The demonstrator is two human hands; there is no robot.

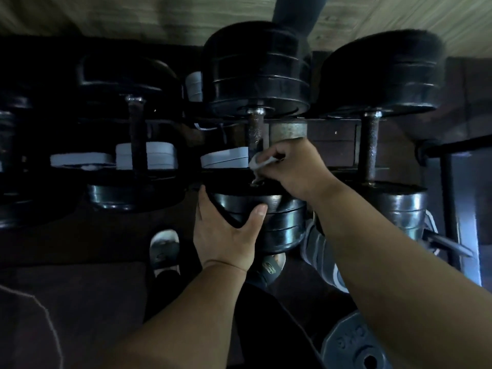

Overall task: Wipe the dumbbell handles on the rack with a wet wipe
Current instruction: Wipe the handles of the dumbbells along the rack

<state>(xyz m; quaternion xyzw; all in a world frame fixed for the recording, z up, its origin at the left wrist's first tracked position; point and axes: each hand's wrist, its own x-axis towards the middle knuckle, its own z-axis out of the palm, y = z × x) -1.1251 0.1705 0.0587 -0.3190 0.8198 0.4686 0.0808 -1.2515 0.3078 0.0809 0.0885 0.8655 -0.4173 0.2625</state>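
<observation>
Three black dumbbells lie across the rack (pixel 332 134), handles running away from me. The middle dumbbell's knurled handle (pixel 255 129) shows above my right hand (pixel 292 169), which is wrapped round the handle's near part with a white wet wipe (pixel 259 162) pressed against it. My left hand (pixel 226 230) grips the near weight (pixel 279 222) of the same dumbbell, thumb on its front face and fingers over its left edge. The left dumbbell's handle (pixel 137 145) and the right dumbbell's handle (pixel 370 147) are bare.
Grey plates (pixel 146 155) sit on a lower shelf under the rack. My shoes (pixel 164 249) stand on the dark floor below. A loose weight plate (pixel 354 347) lies at the bottom right. A dark bar frame (pixel 450 198) stands at the right.
</observation>
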